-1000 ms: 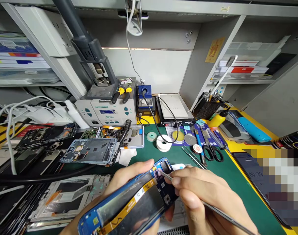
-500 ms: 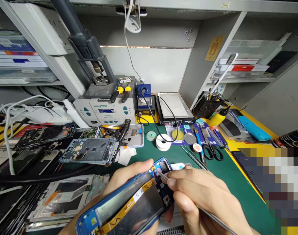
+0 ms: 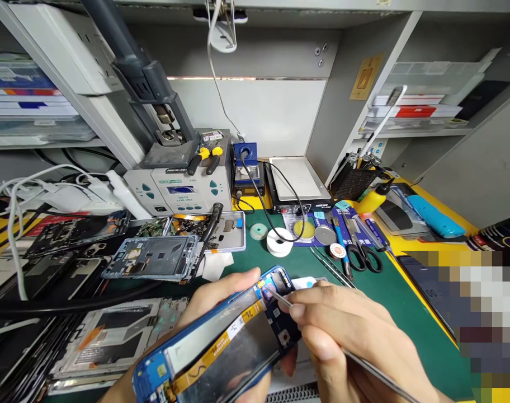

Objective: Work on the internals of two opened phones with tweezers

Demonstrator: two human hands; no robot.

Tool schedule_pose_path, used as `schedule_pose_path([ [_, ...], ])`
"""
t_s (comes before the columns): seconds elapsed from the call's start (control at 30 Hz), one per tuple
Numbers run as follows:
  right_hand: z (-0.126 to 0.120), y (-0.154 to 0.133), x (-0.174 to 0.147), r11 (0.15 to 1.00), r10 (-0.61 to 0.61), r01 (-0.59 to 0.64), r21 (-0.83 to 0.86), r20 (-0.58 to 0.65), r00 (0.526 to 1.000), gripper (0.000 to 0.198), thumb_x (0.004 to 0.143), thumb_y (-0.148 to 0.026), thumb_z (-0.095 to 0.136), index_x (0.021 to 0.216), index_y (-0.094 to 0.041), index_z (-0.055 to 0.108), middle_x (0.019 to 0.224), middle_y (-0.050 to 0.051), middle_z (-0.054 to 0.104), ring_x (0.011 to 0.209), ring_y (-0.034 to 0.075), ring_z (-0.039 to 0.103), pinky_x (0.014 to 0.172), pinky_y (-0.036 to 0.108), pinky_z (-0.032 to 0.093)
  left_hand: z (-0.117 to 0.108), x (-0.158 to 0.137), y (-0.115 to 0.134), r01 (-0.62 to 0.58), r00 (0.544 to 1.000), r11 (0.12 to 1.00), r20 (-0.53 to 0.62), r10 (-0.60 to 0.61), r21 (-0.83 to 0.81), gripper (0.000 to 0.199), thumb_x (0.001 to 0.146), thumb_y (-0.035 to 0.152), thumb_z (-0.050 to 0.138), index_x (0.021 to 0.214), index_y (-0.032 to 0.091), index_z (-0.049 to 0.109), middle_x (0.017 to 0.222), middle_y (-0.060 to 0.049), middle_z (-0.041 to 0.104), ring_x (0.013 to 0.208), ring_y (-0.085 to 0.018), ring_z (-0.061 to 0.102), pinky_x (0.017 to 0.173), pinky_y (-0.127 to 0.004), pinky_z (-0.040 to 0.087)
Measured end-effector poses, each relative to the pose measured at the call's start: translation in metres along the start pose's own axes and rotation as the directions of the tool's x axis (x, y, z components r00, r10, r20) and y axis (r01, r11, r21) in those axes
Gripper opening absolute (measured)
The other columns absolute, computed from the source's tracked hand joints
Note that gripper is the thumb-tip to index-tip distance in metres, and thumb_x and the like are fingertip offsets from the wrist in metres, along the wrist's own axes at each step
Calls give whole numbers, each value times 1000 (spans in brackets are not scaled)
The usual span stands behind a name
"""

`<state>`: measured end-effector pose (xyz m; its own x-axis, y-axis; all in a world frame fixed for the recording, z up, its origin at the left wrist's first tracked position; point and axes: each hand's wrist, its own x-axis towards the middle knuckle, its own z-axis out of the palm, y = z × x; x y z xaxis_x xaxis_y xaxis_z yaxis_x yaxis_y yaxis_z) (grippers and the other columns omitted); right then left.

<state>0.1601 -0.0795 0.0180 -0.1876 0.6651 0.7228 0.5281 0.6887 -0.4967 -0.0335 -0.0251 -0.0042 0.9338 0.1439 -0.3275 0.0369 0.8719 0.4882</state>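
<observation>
My left hand is closed around a blue phone frame, held tilted above the bench, thumb along its upper edge. An orange flex cable with handwritten marks runs lengthwise across the inside of the frame. Pinched in my right hand is a pair of slim metal tweezers. Their tip points at a small pinkish, shiny part near the frame's upper end. Whether the tip touches that part I cannot tell. The fingers of my left hand beneath the frame are mostly hidden.
A hot-air station, a soldering station and a hot plate line the back. A solder spool, scissors and small tools lie on the green mat. Phone parts crowd the left; a phone lies right.
The phone frame and both hands have shifted very slightly in view. The tweezers' tip remains near the same upper end of the frame, and both hands keep their hold.
</observation>
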Motion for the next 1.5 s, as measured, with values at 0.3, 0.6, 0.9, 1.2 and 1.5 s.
schedule_pose_path([
  [0.3,0,-4,4,999,-26,27,-40,25,999,7,99,-19,60,94,-19,64,69,1,76,70,13,76,70,20,60,-10,-2,4,99,995,995,19,-99,-33,111,84,86,2,54,4,71,53,-16,60,42,-15,50,37,-27,26],
  [0.6,-2,-1,6,998,-62,63,-24,53,997,3,97,-16,62,97,-18,64,65,4,76,69,18,77,67,25,62,-10,-2,5,112,993,990,-31,-115,-80,100,82,89,17,58,8,71,52,-13,58,49,-16,51,42,-25,30],
  [0.9,-3,-9,10,996,63,-59,70,-61,996,15,92,-6,62,93,-20,67,76,6,79,65,21,77,59,27,64,-11,-5,8,139,989,989,59,-136,-51,103,87,80,5,76,4,73,56,-12,60,43,-15,52,34,-25,32],
  [1.2,11,-8,13,864,419,-352,359,-125,899,28,99,-18,54,73,-23,64,64,1,64,48,14,64,39,25,53,-12,2,10,207,976,976,52,-211,68,103,85,77,-4,94,5,68,50,-10,58,34,-18,51,29,-26,37],
  [1.5,12,-3,18,802,496,-426,420,-71,865,35,101,-29,55,69,-25,68,60,3,64,42,15,60,34,29,44,2,4,22,305,952,945,-67,-298,117,105,81,72,-16,87,8,67,45,-11,54,30,-16,50,28,-23,39],
])
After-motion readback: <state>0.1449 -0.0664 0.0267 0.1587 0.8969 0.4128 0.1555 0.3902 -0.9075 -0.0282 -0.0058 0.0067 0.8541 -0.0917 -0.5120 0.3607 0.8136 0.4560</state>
